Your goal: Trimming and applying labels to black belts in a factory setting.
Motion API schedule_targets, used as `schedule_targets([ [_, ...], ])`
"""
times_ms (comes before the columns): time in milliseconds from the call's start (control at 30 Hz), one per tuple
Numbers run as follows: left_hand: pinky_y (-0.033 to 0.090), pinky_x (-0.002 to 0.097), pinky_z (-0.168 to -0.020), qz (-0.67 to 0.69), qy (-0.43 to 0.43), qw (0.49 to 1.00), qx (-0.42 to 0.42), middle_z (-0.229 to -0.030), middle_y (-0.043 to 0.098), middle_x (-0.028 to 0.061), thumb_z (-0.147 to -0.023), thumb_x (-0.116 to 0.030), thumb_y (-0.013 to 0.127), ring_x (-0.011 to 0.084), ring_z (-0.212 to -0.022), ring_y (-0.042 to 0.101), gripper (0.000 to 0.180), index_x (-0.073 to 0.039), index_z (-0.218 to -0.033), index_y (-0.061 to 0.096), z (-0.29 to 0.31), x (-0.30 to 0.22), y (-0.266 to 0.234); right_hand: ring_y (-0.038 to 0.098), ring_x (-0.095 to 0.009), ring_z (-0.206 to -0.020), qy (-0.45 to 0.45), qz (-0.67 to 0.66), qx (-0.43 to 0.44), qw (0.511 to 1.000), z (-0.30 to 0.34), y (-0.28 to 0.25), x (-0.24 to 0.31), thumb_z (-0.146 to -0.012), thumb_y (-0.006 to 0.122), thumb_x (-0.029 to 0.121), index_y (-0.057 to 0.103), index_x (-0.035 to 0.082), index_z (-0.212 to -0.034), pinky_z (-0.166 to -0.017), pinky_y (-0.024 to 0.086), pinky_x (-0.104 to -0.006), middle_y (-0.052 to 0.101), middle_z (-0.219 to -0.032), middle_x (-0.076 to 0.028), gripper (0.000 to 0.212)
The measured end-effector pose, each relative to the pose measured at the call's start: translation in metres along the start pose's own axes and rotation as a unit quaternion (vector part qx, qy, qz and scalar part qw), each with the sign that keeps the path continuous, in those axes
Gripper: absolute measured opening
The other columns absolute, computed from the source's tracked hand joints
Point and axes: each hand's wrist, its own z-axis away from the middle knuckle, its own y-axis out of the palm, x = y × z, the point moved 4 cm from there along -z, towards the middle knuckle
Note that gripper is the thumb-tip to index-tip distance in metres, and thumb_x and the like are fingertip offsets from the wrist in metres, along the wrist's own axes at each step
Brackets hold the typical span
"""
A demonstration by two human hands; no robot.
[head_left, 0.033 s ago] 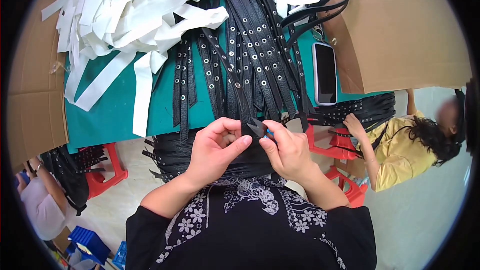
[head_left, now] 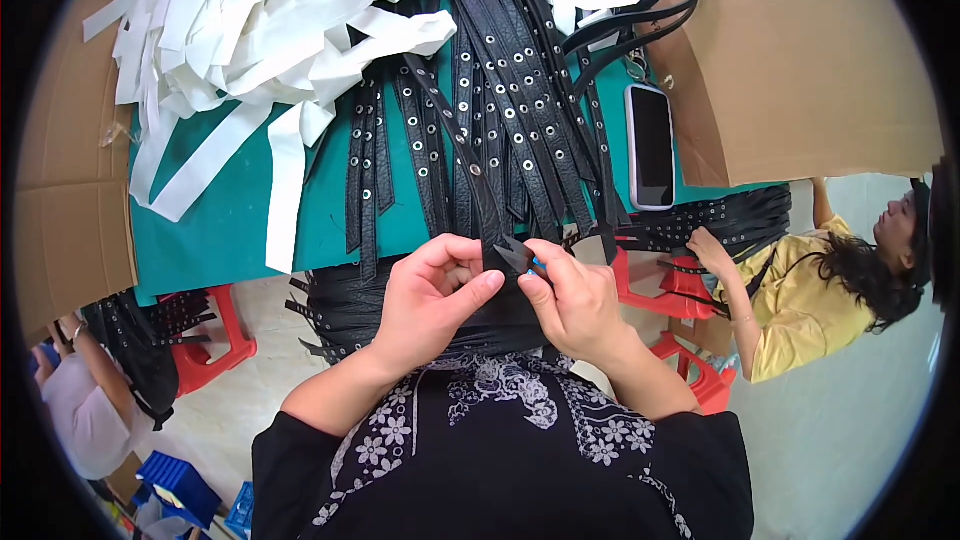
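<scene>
Pinched between thumb and fingers of my left hand (head_left: 435,295) is the end of a black strap (head_left: 470,165) with metal eyelets, which runs up onto the table. Closed around small snips (head_left: 515,256) is my right hand (head_left: 580,302); their dark pointed blades lie at the strap's end, and a bit of blue handle shows between the fingers. Beyond my hands, many more eyeletted black straps (head_left: 530,105) lie in a thick bundle on the green tabletop (head_left: 235,240). Another pile of black straps (head_left: 345,315) rests below the table edge, partly behind my hands.
White fabric strips (head_left: 240,30) are heaped at the far left. A phone (head_left: 650,148) lies right of the straps, beside a cardboard box (head_left: 800,90). More cardboard (head_left: 70,160) stands at left. Co-workers sit on both sides, near red stools (head_left: 215,345) and a blue crate (head_left: 178,488).
</scene>
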Motion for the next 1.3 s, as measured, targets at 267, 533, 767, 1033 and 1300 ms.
schedule_targets([
  [267,0.042,0.0153,-0.062,0.014,-0.008,1.000,-0.012,-0.077,0.054,-0.0019,-0.078,0.003,0.061,0.0020,-0.069,0.050,0.019,0.000,-0.095,0.054,-0.003,0.005,-0.001,0.060,-0.026,-0.057,0.004,-0.006,0.000,1.000,-0.004,-0.001,0.001,-0.083,0.056,0.015,0.053,-0.001,-0.100,-0.049,0.046,-0.0322,0.060,-0.076,-0.013,0.023],
  [533,0.043,0.0163,-0.066,0.064,-0.051,0.996,-0.034,-0.079,0.053,-0.0021,-0.077,0.003,0.063,0.0027,-0.072,0.050,0.021,-0.001,-0.095,0.054,-0.001,0.011,-0.005,0.057,-0.021,-0.058,0.057,-0.055,-0.055,0.995,-0.006,-0.012,-0.012,-0.084,0.054,0.010,0.052,-0.003,-0.104,-0.054,0.045,-0.0283,0.061,-0.077,-0.011,0.025],
  [767,0.046,0.0192,-0.072,0.102,-0.066,0.992,-0.018,-0.084,0.057,0.0008,-0.077,0.003,0.062,0.0060,-0.076,0.053,0.023,-0.001,-0.098,0.054,0.001,0.008,-0.003,0.056,-0.025,-0.055,-0.023,-0.026,0.025,0.999,-0.005,-0.008,-0.010,-0.083,0.055,0.014,0.052,-0.002,-0.104,-0.051,0.043,-0.0316,0.056,-0.070,-0.013,0.027],
  [1033,0.045,0.0196,-0.064,0.093,-0.062,0.993,-0.034,-0.078,0.057,0.0016,-0.078,0.002,0.062,0.0075,-0.069,0.053,0.021,-0.001,-0.097,0.055,0.003,0.004,-0.003,0.058,-0.026,-0.059,-0.053,-0.002,0.065,0.996,-0.012,-0.007,-0.008,-0.082,0.056,0.015,0.053,-0.001,-0.101,-0.050,0.045,-0.0336,0.059,-0.075,-0.012,0.025],
  [1300,0.047,0.0205,-0.071,0.104,-0.076,0.992,-0.014,-0.083,0.057,0.0019,-0.078,0.003,0.062,0.0069,-0.075,0.054,0.024,0.000,-0.100,0.055,0.006,0.004,-0.010,0.057,-0.026,-0.059,-0.096,0.007,0.098,0.990,-0.021,-0.011,-0.007,-0.081,0.056,0.014,0.054,0.001,-0.099,-0.050,0.044,-0.0325,0.058,-0.073,-0.011,0.022],
])
